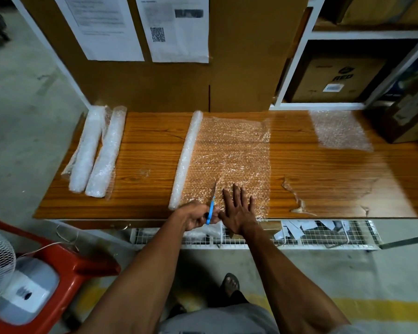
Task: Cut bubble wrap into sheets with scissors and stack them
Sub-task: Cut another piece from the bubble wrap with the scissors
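Clear bubble wrap (229,155), unrolled flat from its white roll (186,160), lies centre frame; left hand (198,216) grips blue-handled scissors (211,206), blades pointing up-frame along the roll; right hand (239,208) presses flat just right.

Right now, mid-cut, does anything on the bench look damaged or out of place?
Yes. The wooden tabletop has its glossy surface film torn and peeling near the front edge, right of the unrolled bubble wrap. The sheet itself lies flat under the right hand, and the left hand holds the scissors at its near edge.
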